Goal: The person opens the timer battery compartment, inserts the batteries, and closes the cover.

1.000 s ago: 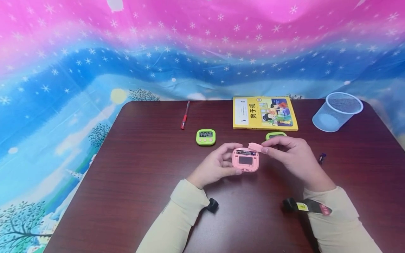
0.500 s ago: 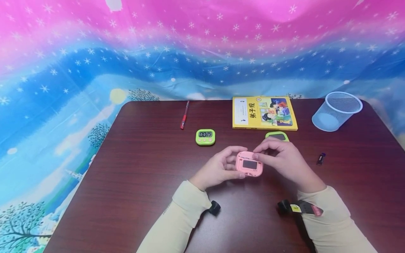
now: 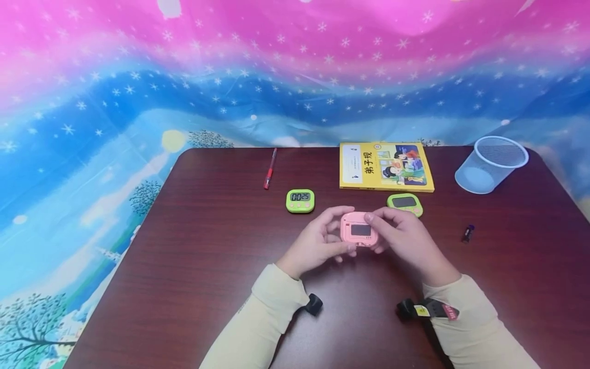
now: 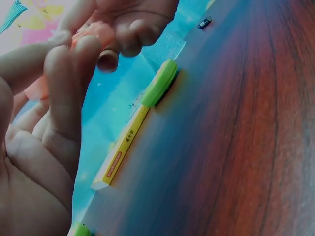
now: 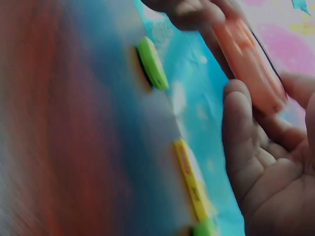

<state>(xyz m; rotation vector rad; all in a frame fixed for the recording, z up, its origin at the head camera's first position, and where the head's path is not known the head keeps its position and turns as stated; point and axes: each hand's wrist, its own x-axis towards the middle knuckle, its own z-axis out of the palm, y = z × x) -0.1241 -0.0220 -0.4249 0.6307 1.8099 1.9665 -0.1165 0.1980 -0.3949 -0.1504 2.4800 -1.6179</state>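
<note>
A pink digital timer (image 3: 361,230) is held above the table with its back facing the head camera, showing a dark rectangle in its middle. My left hand (image 3: 318,243) grips its left side, thumb along the lower edge. The right hand (image 3: 410,245) holds the other side, with the thumb on the pink battery cover (image 3: 357,217) at the upper edge. That cover lies over the battery slot, so the battery inside is hidden. From the right wrist, the timer (image 5: 251,69) appears edge-on between the fingers of both hands.
One green timer (image 3: 300,201) reading 00:25 lies left of the hands; another green timer (image 3: 405,203) with a blank screen lies behind the right hand. A loose battery (image 3: 468,233) is at the right. Farther back are a red pen (image 3: 269,169), a yellow book (image 3: 386,166) and a blue mesh pen holder (image 3: 490,164).
The right hand has brought the battery cover from beside the pink timer down over the slot, hiding the battery. Its thumb now rests on the cover. The green timer went from 00:24 to 00:25.
</note>
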